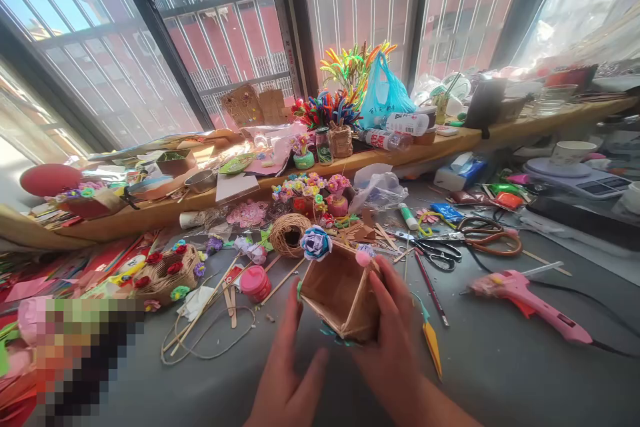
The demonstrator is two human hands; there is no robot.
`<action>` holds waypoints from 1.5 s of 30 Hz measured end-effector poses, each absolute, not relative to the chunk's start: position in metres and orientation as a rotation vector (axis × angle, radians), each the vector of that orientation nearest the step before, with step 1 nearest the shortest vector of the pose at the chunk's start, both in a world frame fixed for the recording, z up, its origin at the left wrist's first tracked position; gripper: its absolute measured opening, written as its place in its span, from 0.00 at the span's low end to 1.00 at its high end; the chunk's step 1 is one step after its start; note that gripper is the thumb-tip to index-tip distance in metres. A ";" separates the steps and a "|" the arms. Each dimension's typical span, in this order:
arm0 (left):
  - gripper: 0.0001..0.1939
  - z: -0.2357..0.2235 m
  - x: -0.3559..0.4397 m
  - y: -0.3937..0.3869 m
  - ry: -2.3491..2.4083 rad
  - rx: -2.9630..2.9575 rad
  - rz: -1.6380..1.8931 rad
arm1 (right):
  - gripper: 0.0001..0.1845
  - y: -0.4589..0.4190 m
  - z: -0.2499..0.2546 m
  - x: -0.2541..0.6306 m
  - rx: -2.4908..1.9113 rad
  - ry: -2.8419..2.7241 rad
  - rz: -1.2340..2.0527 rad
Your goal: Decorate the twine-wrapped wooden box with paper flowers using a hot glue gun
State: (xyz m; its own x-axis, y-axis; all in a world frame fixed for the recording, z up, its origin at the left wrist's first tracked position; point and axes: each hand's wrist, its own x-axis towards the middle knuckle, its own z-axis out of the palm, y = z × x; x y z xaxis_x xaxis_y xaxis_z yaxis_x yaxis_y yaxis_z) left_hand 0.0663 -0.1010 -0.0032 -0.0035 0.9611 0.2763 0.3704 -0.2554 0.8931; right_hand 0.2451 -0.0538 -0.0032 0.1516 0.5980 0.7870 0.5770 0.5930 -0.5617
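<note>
My right hand [387,320] grips a small open cardboard box [333,280] by its right side, tilted so its brown inside faces me. A blue and white flower [316,243] sits at the box's far left corner. A pink pom-pom [363,258] and a small pale lilac flower are at the far right corner. Bits of teal show under the box's lower edge. My left hand [290,360] is at the box's left side, fingers stretched out and thumb spread apart. Its fingertips are at or very near the left edge; whether they touch is unclear.
A pink glue gun [530,297] with its cord lies at right, near scissors [437,250] and a dark red pencil [431,288]. Behind the box are a twine roll [290,235] and wooden sticks. A pink jar [255,283] and a flower-trimmed basket [173,273] stand left.
</note>
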 end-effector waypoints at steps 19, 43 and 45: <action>0.28 0.043 0.036 -0.048 1.365 1.014 1.327 | 0.48 -0.039 -0.008 0.240 -0.870 -0.880 1.265; 0.50 0.068 0.073 -0.049 0.833 0.814 1.040 | 0.48 -0.049 -0.004 0.237 -0.923 -1.077 1.060; 0.52 0.065 0.064 -0.046 0.821 0.886 1.048 | 0.49 -0.049 -0.004 0.237 -0.933 -1.023 1.115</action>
